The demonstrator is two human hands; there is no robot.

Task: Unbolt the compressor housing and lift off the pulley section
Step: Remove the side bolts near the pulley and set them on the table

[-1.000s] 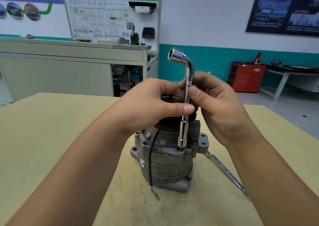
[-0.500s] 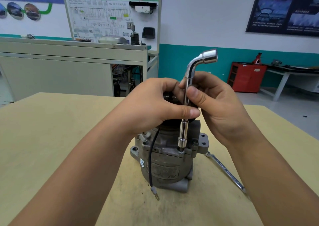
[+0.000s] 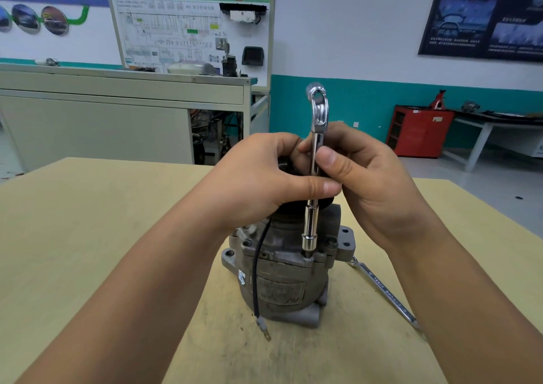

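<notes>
While our right hand pinches the shank of the L-shaped socket wrench between thumb and fingers, and our left hand curls over the pulley section with its thumb laid against the same shank, the socket sits on a bolt just below both hands, on the shoulder of the compressor housing, which stands upright on the table under our wrists. Risks as we judge them: a light fingertip grip could let the socket tilt off and round the bolt head. The housing isn't clamped, so it could twist or tip if the left hand slackens. The black wire hanging below the left hand could snag. A freed bolt could roll away, since we see no tray near either hand. The only container is a red cabinet far beyond the right hand, and its contents are too small to tell.
</notes>
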